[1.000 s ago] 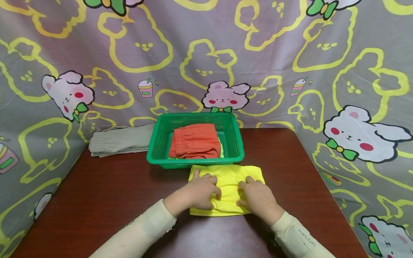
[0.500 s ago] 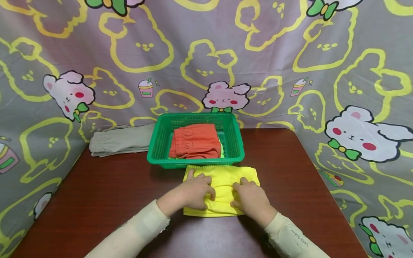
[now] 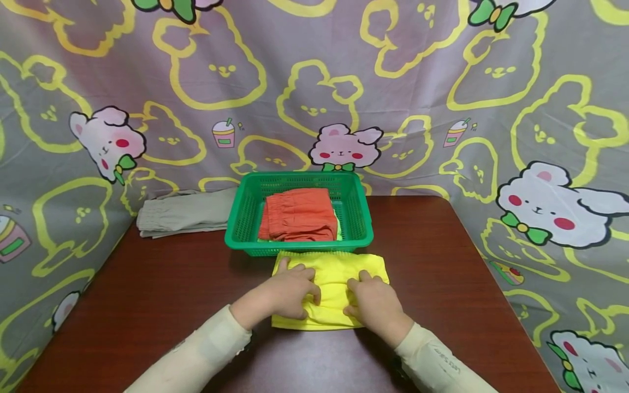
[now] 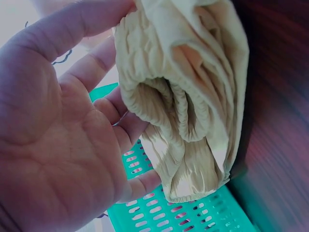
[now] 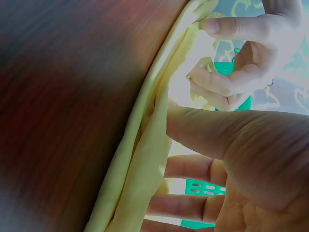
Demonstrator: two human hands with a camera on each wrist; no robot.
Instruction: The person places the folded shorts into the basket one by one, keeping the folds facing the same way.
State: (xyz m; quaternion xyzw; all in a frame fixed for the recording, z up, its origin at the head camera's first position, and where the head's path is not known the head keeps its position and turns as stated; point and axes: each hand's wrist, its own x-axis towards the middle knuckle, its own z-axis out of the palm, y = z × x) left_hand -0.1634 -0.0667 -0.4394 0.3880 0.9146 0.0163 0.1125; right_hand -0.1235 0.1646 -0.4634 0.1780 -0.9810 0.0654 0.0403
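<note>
A folded yellow garment [image 3: 335,270] with a gathered elastic edge lies on the table, in front of the green basket. My left hand [image 3: 287,293] rests on its left part, fingers spread and slightly bent. On the right part sits my right hand [image 3: 377,305], its thumb and fingers touching the cloth. The left wrist view shows rolled layers and elastic openings of the garment [image 4: 149,53] at the fingertips. Seen from the right wrist, the stacked folds [image 5: 140,174] lie along the table, thumb against the top layer.
The green plastic basket [image 3: 298,245] stands just behind the yellow garment. Inside it are folded orange shorts [image 3: 301,215] over a yellow-green cloth [image 3: 339,229]. To its left lies a folded grey garment [image 3: 184,214]. A patterned curtain [image 3: 417,54] encloses the table's back and sides.
Both hands and the yellow garment have slid a little to the left along the table. The hands keep much the same pose on it; basket and other clothes stay put.
</note>
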